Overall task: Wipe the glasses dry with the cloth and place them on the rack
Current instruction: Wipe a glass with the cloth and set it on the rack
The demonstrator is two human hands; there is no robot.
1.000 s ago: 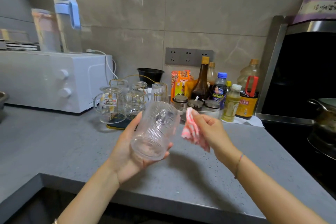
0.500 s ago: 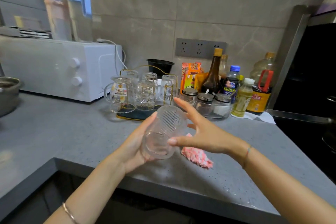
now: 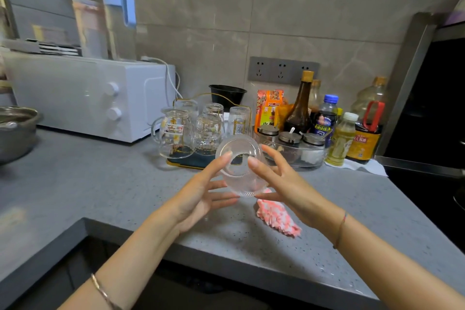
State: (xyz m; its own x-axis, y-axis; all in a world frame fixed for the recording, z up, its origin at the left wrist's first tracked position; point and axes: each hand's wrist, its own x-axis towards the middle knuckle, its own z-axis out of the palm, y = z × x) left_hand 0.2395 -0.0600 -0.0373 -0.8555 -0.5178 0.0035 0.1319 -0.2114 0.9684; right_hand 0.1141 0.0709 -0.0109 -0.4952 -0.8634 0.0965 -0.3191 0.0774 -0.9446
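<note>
A clear ribbed glass [image 3: 239, 173] is held between both hands above the grey counter [image 3: 100, 189], one end facing me. My left hand [image 3: 198, 199] holds it from the left, thumb on the rim and fingers under it. My right hand [image 3: 289, 184] grips it from the right, thumb on the front and fingers behind. The pink-and-white cloth [image 3: 274, 218] lies crumpled on the counter below my right hand, held by neither. Just behind the glass stands the rack [image 3: 186, 162], a dark tray with a gold wire frame, carrying several upturned glasses [image 3: 208, 131] and a glass jug [image 3: 175, 133].
A white microwave [image 3: 83, 93] stands at the back left, with a metal pot [image 3: 15, 131] at the far left. Sauce bottles [image 3: 300, 108] and lidded spice jars [image 3: 292, 143] crowd the back right. A dark stove area [image 3: 427, 133] lies to the right.
My right hand dropped the cloth onto the counter and took hold of the glass. The glass has turned so one end faces me and sits nearer the rack.
</note>
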